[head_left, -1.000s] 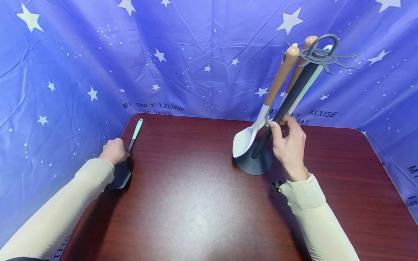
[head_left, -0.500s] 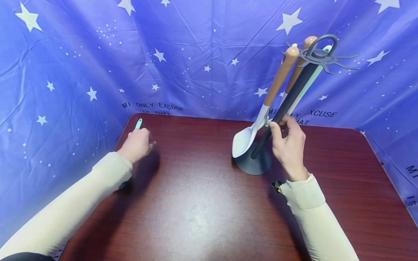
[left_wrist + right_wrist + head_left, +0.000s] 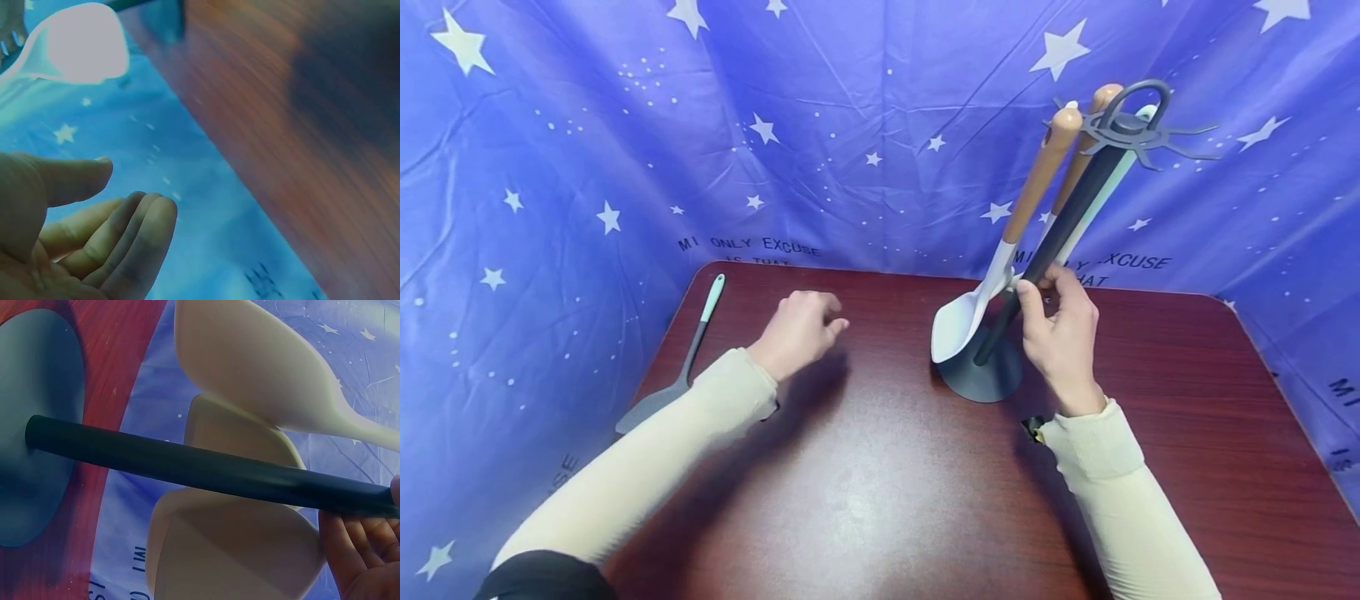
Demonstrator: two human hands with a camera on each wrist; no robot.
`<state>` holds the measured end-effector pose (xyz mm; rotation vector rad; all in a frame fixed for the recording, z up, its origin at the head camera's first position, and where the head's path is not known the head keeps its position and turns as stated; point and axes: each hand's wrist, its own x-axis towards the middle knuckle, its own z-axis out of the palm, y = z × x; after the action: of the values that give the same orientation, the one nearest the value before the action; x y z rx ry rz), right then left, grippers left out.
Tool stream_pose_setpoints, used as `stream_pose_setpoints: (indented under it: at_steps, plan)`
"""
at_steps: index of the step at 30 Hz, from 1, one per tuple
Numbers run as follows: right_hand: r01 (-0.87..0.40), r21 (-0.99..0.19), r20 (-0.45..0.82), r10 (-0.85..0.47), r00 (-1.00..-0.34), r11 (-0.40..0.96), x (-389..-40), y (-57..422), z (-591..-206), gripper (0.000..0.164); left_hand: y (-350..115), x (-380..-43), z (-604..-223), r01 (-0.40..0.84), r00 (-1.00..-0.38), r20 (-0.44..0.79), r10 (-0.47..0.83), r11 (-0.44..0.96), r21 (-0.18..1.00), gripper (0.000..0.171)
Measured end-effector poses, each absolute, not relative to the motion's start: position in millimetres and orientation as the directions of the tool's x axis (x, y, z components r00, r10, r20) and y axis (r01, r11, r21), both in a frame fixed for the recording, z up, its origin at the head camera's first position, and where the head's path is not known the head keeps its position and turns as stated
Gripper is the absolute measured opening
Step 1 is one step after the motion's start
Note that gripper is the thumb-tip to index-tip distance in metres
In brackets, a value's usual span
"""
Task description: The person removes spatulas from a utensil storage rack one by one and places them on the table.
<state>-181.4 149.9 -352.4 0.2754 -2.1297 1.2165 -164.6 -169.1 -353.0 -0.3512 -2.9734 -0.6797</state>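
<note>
My right hand point(image 3: 1063, 337) grips the dark pole of a utensil stand point(image 3: 1086, 204), thumb on one side and fingers on the other. The stand has a round base and a hooked, looped top. From its hooks hang a white-headed turner point(image 3: 1037, 192) with a wooden handle, another wooden-handled utensil point(image 3: 1078, 171) and a mint-handled one point(image 3: 1105, 204). In the right wrist view their pale heads point(image 3: 250, 356) lie behind the pole. My left hand point(image 3: 801, 333) is in the air over the table, left of the stand, fingers loosely bent around nothing.
A grey turner point(image 3: 694, 350) with a mint handle lies along the table's left edge, its blade partly hidden by my left sleeve. The dark red table point(image 3: 850, 467) meets a blue star-patterned curtain point(image 3: 850, 108) at the back and sides.
My left hand has left the grey turner, lifting and moving right toward the stand. The turner stays at the left edge. My right hand keeps its hold on the pole.
</note>
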Motion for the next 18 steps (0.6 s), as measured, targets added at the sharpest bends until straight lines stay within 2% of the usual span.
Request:
stream_pose_setpoints:
  at_steps: [11, 18]
  plan:
    - [-0.487, -0.677, 0.647, 0.131, -0.751, 0.552, -181, 148, -352, 0.02, -107, -175, -339, 0.366, -0.929, 0.245, 0.277, 0.783, 0.503, 0.027]
    - [-0.481, -0.683, 0.641, 0.136, -0.755, 0.549, -181, 149, -352, 0.02, -76, -175, -328, 0.504, -0.86, 0.401, 0.316, 0.646, 0.573, 0.028]
